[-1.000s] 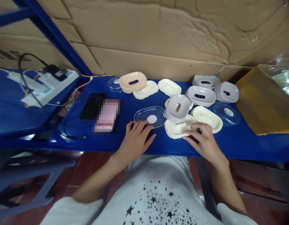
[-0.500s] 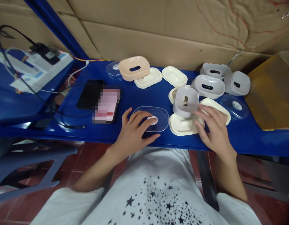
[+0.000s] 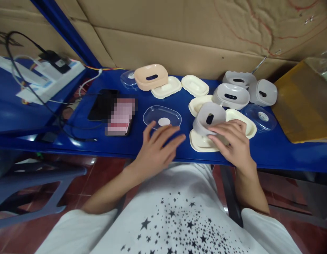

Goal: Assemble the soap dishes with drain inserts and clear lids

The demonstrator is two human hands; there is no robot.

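My right hand (image 3: pixel 232 143) pinches the lower right rim of a light grey soap dish (image 3: pixel 199 123) with a slot in its floor. This dish is tilted above a cream oval tray (image 3: pixel 200 144); whether the two touch, I cannot tell. Further cream trays (image 3: pixel 197 104) lie behind and to the right of it, one partly under my fingers. My left hand (image 3: pixel 158 151) is open, fingers spread, just in front of a clear oval lid (image 3: pixel 155 112) with a round white sticker. The fingertips overlap the lid's near edge in view.
Several grey dishes (image 3: pixel 231 96) stand at the back right beside another clear lid (image 3: pixel 259 116) and a brown taped box (image 3: pixel 298 106). Back left are a peach dish (image 3: pixel 144 83) and cream trays (image 3: pixel 195 86). Left lie a phone (image 3: pixel 122 116), cables and a power strip (image 3: pixel 54 83).
My right hand has moved left and taken hold of the grey dish, which is now tilted. My left hand has drawn back from the clear lid, which now lies farther back and left.
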